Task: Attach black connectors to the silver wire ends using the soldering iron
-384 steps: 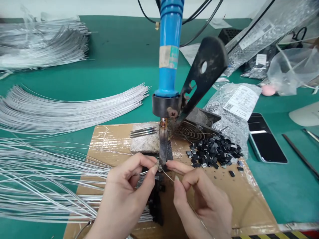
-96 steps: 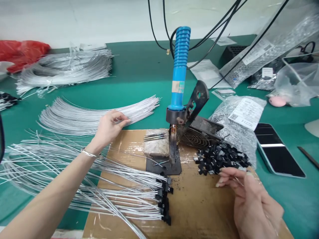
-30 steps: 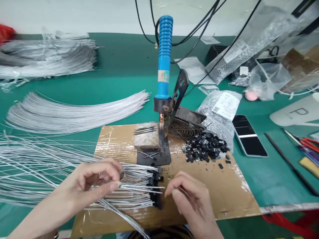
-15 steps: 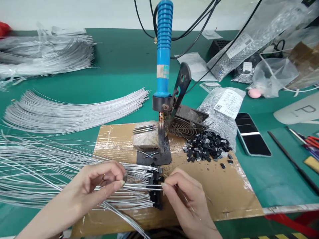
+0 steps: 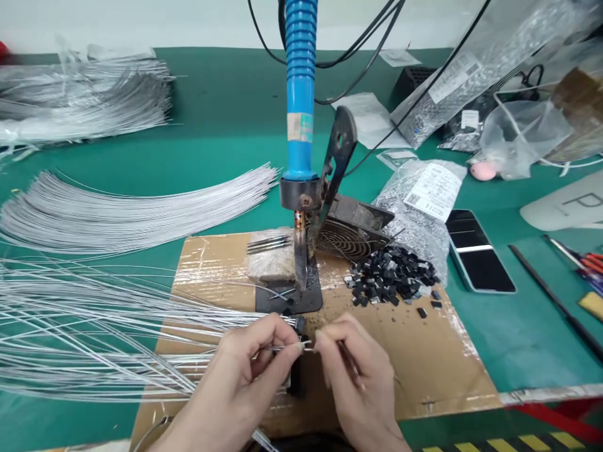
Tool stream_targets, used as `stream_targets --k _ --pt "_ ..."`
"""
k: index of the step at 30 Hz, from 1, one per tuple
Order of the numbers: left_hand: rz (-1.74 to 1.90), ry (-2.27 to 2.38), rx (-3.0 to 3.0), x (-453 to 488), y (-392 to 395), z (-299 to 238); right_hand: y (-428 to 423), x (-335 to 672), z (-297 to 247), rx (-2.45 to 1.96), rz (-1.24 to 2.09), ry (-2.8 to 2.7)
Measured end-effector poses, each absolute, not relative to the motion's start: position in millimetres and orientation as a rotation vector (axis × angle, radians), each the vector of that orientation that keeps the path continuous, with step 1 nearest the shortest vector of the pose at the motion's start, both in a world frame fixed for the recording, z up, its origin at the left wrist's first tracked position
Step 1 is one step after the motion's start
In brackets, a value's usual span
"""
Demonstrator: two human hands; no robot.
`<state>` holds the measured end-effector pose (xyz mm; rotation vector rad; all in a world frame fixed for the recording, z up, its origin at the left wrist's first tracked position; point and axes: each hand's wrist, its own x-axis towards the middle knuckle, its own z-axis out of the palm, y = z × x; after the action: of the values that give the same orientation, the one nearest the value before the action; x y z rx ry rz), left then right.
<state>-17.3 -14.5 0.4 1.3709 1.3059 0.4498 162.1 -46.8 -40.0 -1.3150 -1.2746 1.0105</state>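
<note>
My left hand point(image 5: 245, 376) pinches the end of a thin silver wire point(image 5: 282, 346) between thumb and forefinger, low over the cardboard sheet point(image 5: 424, 370). My right hand point(image 5: 360, 376) meets it from the right, fingers pinched on something too small to name at the wire's tip. Both hover just in front of the black base plate point(image 5: 288, 301) of the blue-handled soldering iron point(image 5: 298, 113), which stands upright in its stand. Under my left hand lie finished wires with black end pieces point(image 5: 296, 380).
A pile of small black parts point(image 5: 391, 276) sits right of the iron. Fans of loose silver wires point(image 5: 117, 213) cover the green mat on the left. A phone point(image 5: 478, 251), bags of parts point(image 5: 424, 201) and tools point(image 5: 556, 301) lie to the right.
My hands have come together: the left slid right along the wire to its tip, the right closed in on that tip. The view has shifted slightly.
</note>
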Motion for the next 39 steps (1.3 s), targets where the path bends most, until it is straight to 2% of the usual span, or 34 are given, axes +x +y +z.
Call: stream_targets --k 2,6,10,15,20,22,28,34,39 --pt "0.506 1.312 1.264 -17 -12 3 -45 169 -41 -1.299 1.138 -1.000" --pt "0.538 1.375 1.184 -21 -11 4 -39 181 -44 -0.954 1.435 -0.677" --pt "0.505 1.329 1.254 -26 -7 0 -41 177 -41 -1.095 1.467 -0.647" --pt "0.569 1.363 1.306 -29 -4 -3 -55 161 -40 -1.301 1.230 -1.135" --pt "0.666 1.407 1.307 -31 -3 -4 -73 137 -60 -1.084 0.266 -1.925" --pt "0.661 1.418 1.289 -32 -2 -5 -78 128 -69 -1.014 0.160 -2.111" --pt "0.725 1.448 1.278 -32 0 -4 -89 122 -77 -0.986 0.138 -2.209" --pt "0.764 1.442 1.266 -34 3 -2 -64 146 -40 -1.082 0.124 -2.219" --pt "0.799 1.476 1.291 -35 3 -1 -40 162 -28 -1.056 0.271 -2.236"
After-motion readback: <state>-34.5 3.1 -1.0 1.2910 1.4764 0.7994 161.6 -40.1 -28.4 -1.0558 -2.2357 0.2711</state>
